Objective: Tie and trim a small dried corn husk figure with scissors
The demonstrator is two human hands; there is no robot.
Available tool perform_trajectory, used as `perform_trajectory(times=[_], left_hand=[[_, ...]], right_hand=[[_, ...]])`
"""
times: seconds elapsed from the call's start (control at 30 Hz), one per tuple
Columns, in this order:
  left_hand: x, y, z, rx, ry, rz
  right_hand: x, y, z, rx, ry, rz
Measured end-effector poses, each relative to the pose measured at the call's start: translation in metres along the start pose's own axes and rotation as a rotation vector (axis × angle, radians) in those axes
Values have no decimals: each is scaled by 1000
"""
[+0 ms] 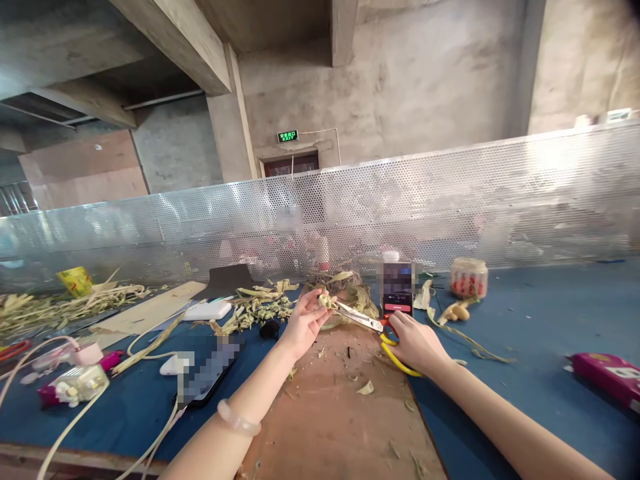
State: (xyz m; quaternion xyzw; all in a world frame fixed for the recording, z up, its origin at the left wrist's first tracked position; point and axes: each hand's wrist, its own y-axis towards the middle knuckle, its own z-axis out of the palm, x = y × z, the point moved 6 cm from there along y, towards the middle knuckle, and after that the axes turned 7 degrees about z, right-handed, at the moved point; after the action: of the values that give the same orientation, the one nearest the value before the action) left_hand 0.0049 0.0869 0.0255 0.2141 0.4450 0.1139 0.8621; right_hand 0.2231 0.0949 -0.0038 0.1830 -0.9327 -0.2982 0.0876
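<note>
My left hand [303, 325] is closed on a small pale dried plant piece [327, 301], pinched at the fingertips. My right hand [417, 342] grips scissors [363, 319] with yellow and orange handles. The scissors' blades point left, their tips at the plant piece. Both hands are above the far part of a brown board [350, 400] strewn with small scraps. Behind them lies a heap of dried leaves [363, 297]. A phone [398, 290] stands upright just beyond my right hand.
Pale plant pieces [260, 312] lie left of the board, near a second phone [213, 370], cables and a white power bank [207, 310]. A glass jar [469, 278] and a purple packet [607, 379] are at right. A perforated metal screen [240, 230] runs along the back.
</note>
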Motion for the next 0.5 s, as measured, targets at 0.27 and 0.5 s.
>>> perform_trajectory(times=[0.27, 0.5], left_hand=[[1, -4, -3, -41, 5, -40], [4, -3, -7, -49, 17, -55]], right_hand=[[3, -2, 1, 24, 34, -9], [3, -1, 4, 52, 35, -31]])
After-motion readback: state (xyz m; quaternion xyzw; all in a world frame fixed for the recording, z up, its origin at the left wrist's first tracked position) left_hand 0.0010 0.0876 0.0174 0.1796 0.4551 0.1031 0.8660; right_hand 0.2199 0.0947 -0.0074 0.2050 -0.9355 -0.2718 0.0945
